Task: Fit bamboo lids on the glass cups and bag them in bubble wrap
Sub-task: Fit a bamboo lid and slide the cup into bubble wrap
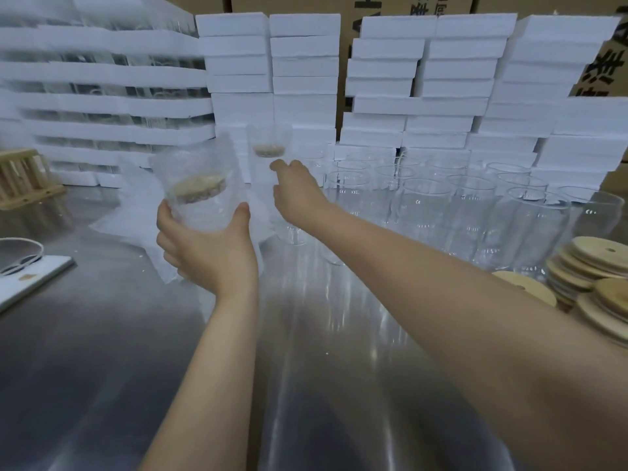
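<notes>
Head view: a steel worktop, seen over the person's 2 bare forearms.
Left hand: raised off the worktop, its grip closed round the lower part of a bubble-wrapped glass cup — thumb on the right side, fingers on the left.
Held cup: tilted toward the camera, with a bamboo lid showing through the wrap.
Right hand: stretched forward to a 2nd wrapped cup, fingertips at its right side. I cannot tell whether this grip holds the bag or only touches it.
2nd wrapped cup: upright, just behind and right of the held one, its lid visible inside.
Bare glass cups: open-topped, standing in rows right of the hands.
Loose lids: stacked at the right edge of the worktop.
Bubble-wrap bags: lying flat, left of the held cup.
Background: stacks of white foam boxes with cardboard cartons behind them — a wooden rack at far left.
</notes>
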`<act>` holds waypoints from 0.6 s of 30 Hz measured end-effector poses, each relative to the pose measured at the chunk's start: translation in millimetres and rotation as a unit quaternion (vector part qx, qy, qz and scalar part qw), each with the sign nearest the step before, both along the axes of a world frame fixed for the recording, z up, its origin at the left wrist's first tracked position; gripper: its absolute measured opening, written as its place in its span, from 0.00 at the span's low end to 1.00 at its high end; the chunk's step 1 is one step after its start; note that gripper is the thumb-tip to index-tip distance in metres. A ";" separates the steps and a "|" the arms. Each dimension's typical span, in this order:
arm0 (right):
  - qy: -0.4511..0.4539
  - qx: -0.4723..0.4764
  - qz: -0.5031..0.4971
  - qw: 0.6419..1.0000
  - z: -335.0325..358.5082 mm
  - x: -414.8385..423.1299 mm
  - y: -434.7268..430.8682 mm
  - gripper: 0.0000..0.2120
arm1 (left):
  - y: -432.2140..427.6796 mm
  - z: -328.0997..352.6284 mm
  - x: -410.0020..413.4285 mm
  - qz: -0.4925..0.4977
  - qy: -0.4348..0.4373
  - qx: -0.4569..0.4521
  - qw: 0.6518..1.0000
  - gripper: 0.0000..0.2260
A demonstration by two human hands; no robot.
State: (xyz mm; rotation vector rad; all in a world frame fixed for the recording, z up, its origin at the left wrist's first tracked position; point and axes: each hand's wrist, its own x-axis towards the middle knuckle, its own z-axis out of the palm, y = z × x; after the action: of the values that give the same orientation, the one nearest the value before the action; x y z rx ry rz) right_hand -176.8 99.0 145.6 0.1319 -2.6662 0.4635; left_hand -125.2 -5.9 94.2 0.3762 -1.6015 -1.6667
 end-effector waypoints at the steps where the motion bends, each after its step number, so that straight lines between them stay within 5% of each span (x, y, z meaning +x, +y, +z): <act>1: 0.010 -0.004 0.008 1.000 -0.8 6.2 -1.2 0.19 | 0.0 0.7 0.9 0.012 -0.001 -0.006 1.000 0.40; 11: 0.048 -0.006 0.067 0.997 4.9 133.3 9.7 0.17 | 1.5 2.6 9.6 0.051 0.008 -0.041 0.998 0.41; 18: 0.048 0.006 -0.022 0.999 4.1 210.5 65.6 0.15 | 33.7 -10.1 14.8 -0.167 0.071 0.049 0.982 0.38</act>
State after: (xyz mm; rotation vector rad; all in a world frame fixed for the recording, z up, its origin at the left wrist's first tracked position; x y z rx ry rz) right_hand 33.7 164.6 149.7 0.0948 -2.5732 0.4174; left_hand -110.4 27.8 84.1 0.0325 -1.5426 -1.9812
